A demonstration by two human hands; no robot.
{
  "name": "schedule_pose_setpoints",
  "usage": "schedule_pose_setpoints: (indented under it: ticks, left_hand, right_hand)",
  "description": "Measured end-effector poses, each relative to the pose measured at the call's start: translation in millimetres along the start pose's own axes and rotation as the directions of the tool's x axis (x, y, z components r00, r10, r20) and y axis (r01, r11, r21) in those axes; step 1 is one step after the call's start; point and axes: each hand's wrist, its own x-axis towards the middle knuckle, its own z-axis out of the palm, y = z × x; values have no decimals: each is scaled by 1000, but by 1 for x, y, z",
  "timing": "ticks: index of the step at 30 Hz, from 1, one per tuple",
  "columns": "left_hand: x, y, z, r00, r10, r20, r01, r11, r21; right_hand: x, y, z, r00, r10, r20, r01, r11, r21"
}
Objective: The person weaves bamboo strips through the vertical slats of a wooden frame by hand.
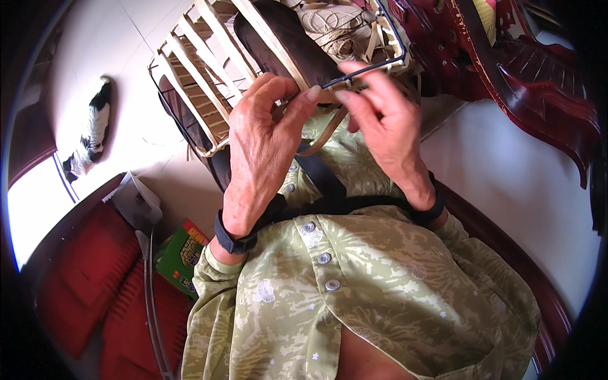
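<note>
My left hand (263, 130) is closed in a pinch, thumb against fingers, on a flat tan strip (327, 97) at the near corner of a half-woven basket (196, 50). The basket has pale slats and a thin black wire frame (361, 72). My right hand (384, 114) is at the wire's near side, its thumb tip beside the strip. Its fingers are smeared by motion, so their grip is unclear. A brownish length of strip (329, 134) loops down between my hands. A dark cushion-like thing (269, 47) shows behind the slats.
Coiled tan strips (342, 41) lie beyond the wire. A carved dark-red wooden chair (506, 82) stands at the far right. A black-and-white animal (93, 133) lies on the floor at left. Near left are a red seat (95, 272), a green box (182, 259) and a grey long-handled thing (136, 201).
</note>
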Motion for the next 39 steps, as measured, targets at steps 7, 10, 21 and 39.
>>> schedule_pose_setpoints:
  ticks: [7,10,21,39]
  left_hand:
    - [1,-4,2,1000,-18,-1,18,997,-79]
    - [3,-6,3,1000,-7,10,8,998,-62]
    - [7,3,-1,998,43,-42,-42,999,25]
    - [14,-2,-2,999,13,-52,-16,998,-59]
  right_hand:
    - [-11,-6,3,990,121,70,-129,982,139]
    - [-5,-5,12,992,105,75,-123,943,309]
    - [11,124,-250,546,104,-832,-515,824,-235]
    - [22,-7,-41,967,198,163,-231,948,218]
